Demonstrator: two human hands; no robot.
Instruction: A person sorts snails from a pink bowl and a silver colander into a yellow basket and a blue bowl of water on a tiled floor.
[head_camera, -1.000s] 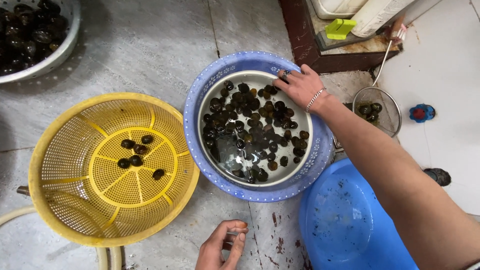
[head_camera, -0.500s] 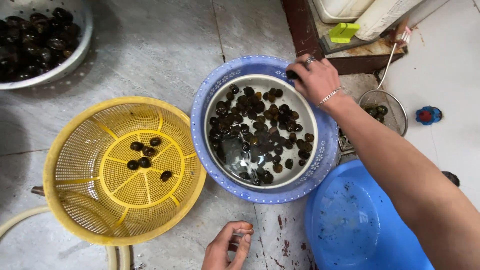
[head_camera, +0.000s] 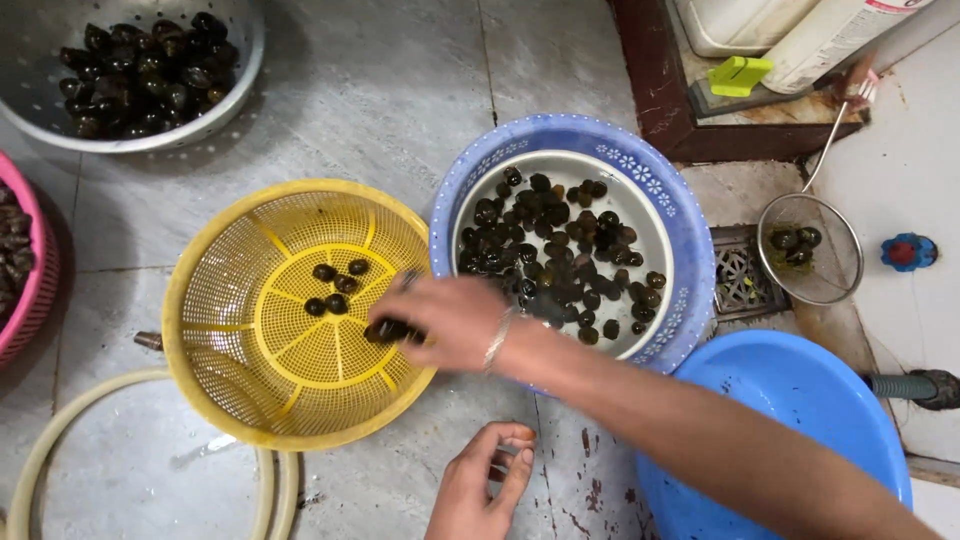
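The right hand (head_camera: 445, 320) reaches across the rim of the round yellow perforated plastic basket (head_camera: 215, 395), its fingers pinched around one small dark snail (head_camera: 388, 330) with a glossy rounded shell, held just above the basket's inner floor. Four more dark snails (head_camera: 337, 287) of the same kind lie close together near the basket's centre, on its slotted yellow bottom. A thin silvery bracelet (head_camera: 497, 338) circles the right wrist.

The left hand (head_camera: 482, 485) hangs low over the grey tiled floor (head_camera: 370, 90), fingers loosely curled towards the palm; whether it holds anything cannot be told.

Just beside the basket sits a blue patterned plastic basin (head_camera: 690, 250) with a round metal bowl (head_camera: 660, 225) nested inside; dozens of dark snails fill that bowl, too many to count. The right forearm crosses over the basin's lower edge and hides part of it.

Two more containers of snails stand at the upper left: a white perforated colander (head_camera: 235, 75) heaped with shells, and a pink basket (head_camera: 40, 290) cut off by the edge. A wire mesh strainer (head_camera: 830, 285) on the right holds about three snails, next to a floor drain grate (head_camera: 740, 280). A plain blue plastic tub (head_camera: 800, 400) lies at the lower right, and a pale hose (head_camera: 45, 450) curves along the lower left.
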